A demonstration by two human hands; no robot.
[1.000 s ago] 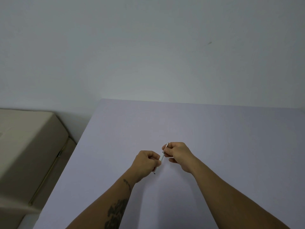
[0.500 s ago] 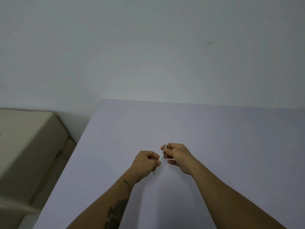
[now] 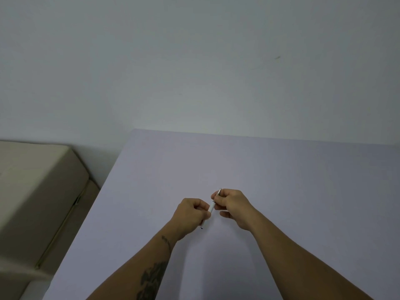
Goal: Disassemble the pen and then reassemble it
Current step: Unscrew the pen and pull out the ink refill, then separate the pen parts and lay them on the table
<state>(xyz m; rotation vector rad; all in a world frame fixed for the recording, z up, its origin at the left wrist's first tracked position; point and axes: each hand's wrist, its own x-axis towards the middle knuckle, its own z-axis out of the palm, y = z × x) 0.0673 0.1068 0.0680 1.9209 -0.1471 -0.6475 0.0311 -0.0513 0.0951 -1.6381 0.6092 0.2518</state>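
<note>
A slim white pen (image 3: 211, 207) is held between both hands just above the pale table (image 3: 281, 180). It slants from lower left to upper right. My left hand (image 3: 190, 215) grips the white barrel; the barrel's dark lower end sticks out below the fist. My right hand (image 3: 232, 204) pinches the upper, metallic end, whose grey tip pokes out above the fingers. A short white stretch of barrel shows between the two hands. The fingers hide whether the two parts are joined or apart.
The table runs back to a plain grey wall (image 3: 194, 72). Its left edge runs diagonally beside a beige cushioned piece of furniture (image 3: 36, 187) standing lower at the left. Nothing else lies on the tabletop in view.
Both hands have stayed in nearly the same place. The right hand has shifted slightly on the pen's upper end.
</note>
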